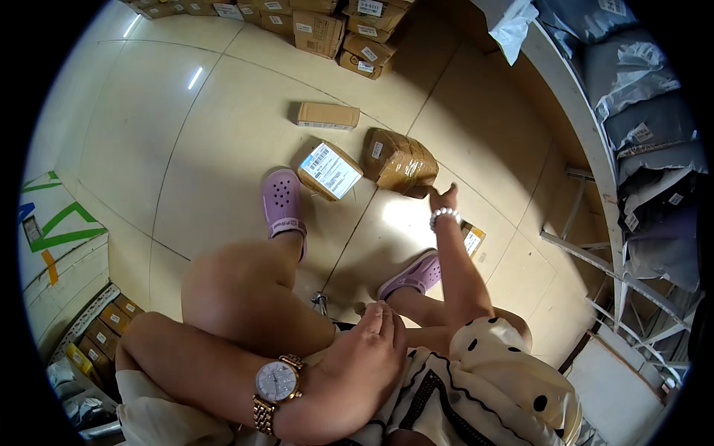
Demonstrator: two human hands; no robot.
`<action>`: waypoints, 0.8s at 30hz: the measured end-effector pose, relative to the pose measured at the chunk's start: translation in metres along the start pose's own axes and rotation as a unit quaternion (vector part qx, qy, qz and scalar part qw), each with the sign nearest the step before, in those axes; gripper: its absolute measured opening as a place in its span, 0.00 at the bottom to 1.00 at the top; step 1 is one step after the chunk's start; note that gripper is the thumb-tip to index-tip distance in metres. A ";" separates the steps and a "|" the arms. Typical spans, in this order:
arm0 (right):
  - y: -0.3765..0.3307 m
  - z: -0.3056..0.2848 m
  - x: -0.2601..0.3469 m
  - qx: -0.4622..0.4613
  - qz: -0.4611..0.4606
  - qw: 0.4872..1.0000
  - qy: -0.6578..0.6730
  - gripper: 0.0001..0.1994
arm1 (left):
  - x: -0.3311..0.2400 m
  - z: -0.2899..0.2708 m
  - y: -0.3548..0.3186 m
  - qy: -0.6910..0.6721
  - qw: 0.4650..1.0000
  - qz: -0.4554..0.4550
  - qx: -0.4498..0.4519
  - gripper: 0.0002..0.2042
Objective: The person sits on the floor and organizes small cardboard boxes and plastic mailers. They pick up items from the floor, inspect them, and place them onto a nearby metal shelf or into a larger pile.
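Observation:
My right hand (pixel 445 199), with a white bead bracelet at the wrist, reaches forward to the near right corner of a brown carton wrapped in shiny tape (pixel 401 160). Its visible fingers are apart; whether they touch the carton I cannot tell. My left hand (pixel 378 334) rests close to my lap below a wristwatch (pixel 277 380), fingers curled and pressed together. What it holds, if anything, is hidden. Left of the taped carton lies a smaller box with a white label (pixel 331 171). A slim brown box (pixel 328 116) lies just beyond it.
A small labelled box (pixel 471 239) lies beside my right forearm. Purple clogs (pixel 281 199) are on my feet. Stacked cartons (pixel 318 33) line the far side. Metal shelving with dark plastic packages (pixel 654 123) stands right; small boxes (pixel 102 336) sit at lower left.

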State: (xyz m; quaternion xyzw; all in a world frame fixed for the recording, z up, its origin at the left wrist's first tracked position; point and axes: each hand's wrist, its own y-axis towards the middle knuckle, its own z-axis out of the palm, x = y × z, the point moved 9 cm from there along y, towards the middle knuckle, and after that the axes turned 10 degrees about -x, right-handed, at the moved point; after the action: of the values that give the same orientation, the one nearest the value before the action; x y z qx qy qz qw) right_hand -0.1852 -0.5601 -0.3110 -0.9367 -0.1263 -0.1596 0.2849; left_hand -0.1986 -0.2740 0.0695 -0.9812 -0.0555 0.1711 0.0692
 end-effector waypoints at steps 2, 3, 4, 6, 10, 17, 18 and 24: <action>-0.052 0.042 -0.003 0.124 0.208 0.951 0.193 0.50 | 0.003 -0.001 0.002 -0.004 1.000 -0.004 0.010 0.21; -0.068 0.077 -0.006 0.246 0.267 0.878 0.312 0.55 | 0.001 -0.003 0.004 -0.006 1.000 -0.004 -0.006 0.21; -0.098 0.100 0.006 0.255 0.397 0.794 0.384 0.57 | 0.000 0.002 0.004 -0.010 1.000 -0.016 -0.018 0.21; -0.112 0.110 0.038 0.237 0.433 0.757 0.428 0.57 | -0.002 0.008 0.005 -0.024 0.999 -0.021 -0.007 0.21; -0.091 0.109 0.067 0.176 0.449 0.788 0.384 0.51 | -0.003 0.015 0.006 -0.058 0.996 -0.018 0.063 0.20; -0.074 0.117 0.054 0.081 0.477 0.766 0.422 0.49 | 0.007 0.011 0.003 -0.083 0.995 -0.037 0.052 0.16; -0.067 0.114 0.042 0.065 0.464 0.777 0.420 0.49 | 0.007 0.010 0.004 -0.076 0.995 -0.042 0.039 0.15; -0.036 0.037 -0.020 -0.079 0.214 0.958 0.172 0.50 | 0.006 0.006 0.003 -0.042 0.998 -0.039 -0.034 0.12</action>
State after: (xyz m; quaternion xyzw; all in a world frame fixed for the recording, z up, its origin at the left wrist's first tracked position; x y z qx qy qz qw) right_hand -0.2070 -0.5125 -0.3292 -0.9198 0.1414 -0.2630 0.2547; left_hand -0.1948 -0.2760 0.0616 -0.9722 -0.1019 0.2072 0.0403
